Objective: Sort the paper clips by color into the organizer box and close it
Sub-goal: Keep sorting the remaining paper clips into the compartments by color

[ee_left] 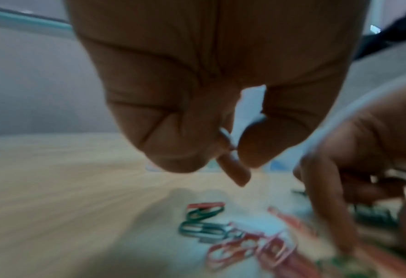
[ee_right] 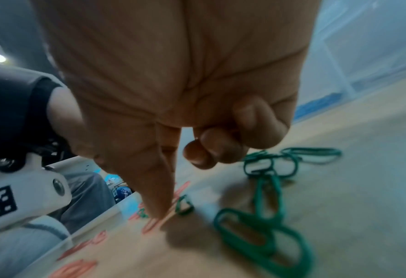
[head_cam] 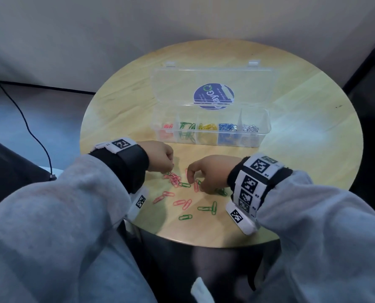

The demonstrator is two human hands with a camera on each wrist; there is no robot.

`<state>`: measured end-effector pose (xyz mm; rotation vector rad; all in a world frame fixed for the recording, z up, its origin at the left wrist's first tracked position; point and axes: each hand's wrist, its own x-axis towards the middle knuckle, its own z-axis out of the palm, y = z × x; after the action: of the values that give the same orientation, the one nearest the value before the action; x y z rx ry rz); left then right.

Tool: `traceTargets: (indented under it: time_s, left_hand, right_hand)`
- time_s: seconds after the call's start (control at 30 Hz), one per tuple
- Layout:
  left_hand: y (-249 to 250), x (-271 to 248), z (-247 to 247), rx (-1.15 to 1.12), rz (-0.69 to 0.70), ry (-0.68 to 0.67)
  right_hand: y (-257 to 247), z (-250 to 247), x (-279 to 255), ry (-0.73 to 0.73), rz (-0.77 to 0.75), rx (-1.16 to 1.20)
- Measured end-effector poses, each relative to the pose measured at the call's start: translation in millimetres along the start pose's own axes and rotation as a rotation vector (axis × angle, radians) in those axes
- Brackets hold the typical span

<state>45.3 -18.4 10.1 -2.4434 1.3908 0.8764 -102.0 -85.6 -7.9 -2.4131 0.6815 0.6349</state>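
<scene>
The clear organizer box (head_cam: 256, 139) stands open at mid-table, its lid (head_cam: 175, 88) tipped back. Its compartments hold red, green, yellow, blue and silver clips. Loose pink clips (head_cam: 173, 179) and green clips (head_cam: 206, 208) lie on the table in front of it. My left hand (head_cam: 161, 157) hovers curled over the pink pile. In the left wrist view its thumb and finger (ee_left: 235, 156) pinch a thin wire loop that looks like a paper clip, colour unclear. My right hand (head_cam: 204, 171) presses one straight fingertip (ee_right: 159, 212) down on a red clip (ee_right: 149, 227). Its other fingers are curled, beside green clips (ee_right: 256, 235).
The round wooden table (head_cam: 302, 149) has its front edge just below the loose clips. A black cable (head_cam: 32, 132) runs over the floor at the left. Grey walls close the corner behind the table.
</scene>
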Motion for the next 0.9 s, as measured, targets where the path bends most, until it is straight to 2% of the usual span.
traceTargets:
  time_s: [0.1,0.17,0.3,0.4,0.5,0.63,0.8,0.9]
  left_hand:
    - [-6.3,5.6,-1.5,-0.231,-0.023,-0.121]
    - [-8.8,5.5,-3.2,-0.267,-0.013,-0.142]
    - [-4.9,-1.4,-1.6,-0.027,0.059,-0.017]
    - [1.2,-2.7,6.6,0.147,0.127,0.001]
    - [4.1,1.7,15.7,0.266,0.196,-0.011]
    - [4.1,8.1,18.9,0.281,0.219,-0.01]
    - [4.8,11.2,20.8,0.274,0.199,-0.042]
    - [1.5,9.0,20.3,0.188,0.184,-0.036]
  right_hand:
    - [-2.2,0.4,3.1,0.01,-0.036,-0.078]
    - [-3.7,-0.5,3.8,-0.002,-0.06,-0.125]
    - [-6.9,-0.7,6.0,-0.038,-0.038,-0.207]
    - [-5.1,-1.4,4.5,-0.035,-0.008,-0.168]
    - [3.7,-7.3,-0.2,0.023,-0.019,-0.03]
    - [19.9,-21.4,-5.5,0.146,0.01,0.203]
    - [26.9,-26.9,-5.9,0.132,0.066,0.729]
    - [23.1,-25.4,-4.2,0.089,0.101,1.026]
